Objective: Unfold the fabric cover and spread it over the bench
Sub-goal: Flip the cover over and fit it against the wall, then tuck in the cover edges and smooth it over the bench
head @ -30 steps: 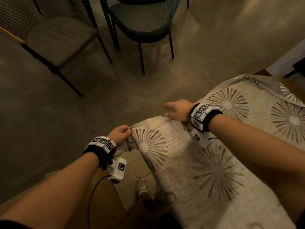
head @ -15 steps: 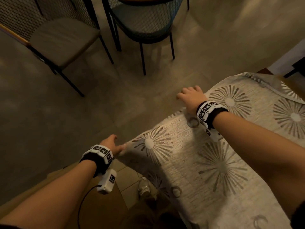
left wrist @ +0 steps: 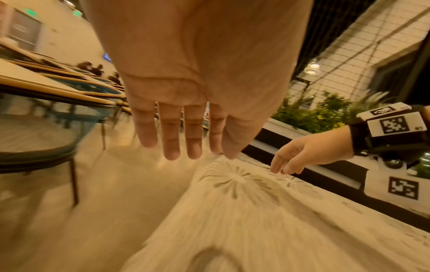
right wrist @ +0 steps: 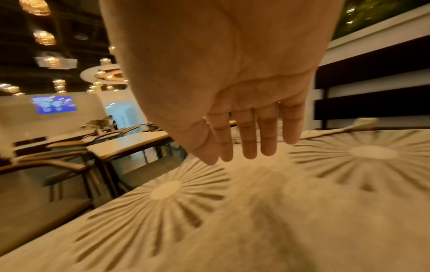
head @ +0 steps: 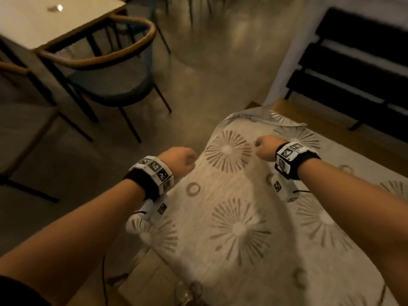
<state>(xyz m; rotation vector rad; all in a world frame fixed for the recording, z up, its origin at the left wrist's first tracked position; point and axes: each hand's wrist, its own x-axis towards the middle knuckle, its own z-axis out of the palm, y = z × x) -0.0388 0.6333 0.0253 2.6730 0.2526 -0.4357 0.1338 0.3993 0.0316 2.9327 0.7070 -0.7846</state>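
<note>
Slippage is my worry: with left hand (left wrist: 186,88) and right hand (right wrist: 232,88) both slack-fingered, gripping nothing above the sunburst-print fabric cover (head: 238,228) draped over the table, its floor-side overhang may drag it off.

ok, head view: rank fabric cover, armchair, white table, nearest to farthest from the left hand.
1. fabric cover: just right of the left hand, its edge beside the hand.
2. armchair: up and left, across the floor.
3. white table: top-left corner, behind the armchair.
</note>
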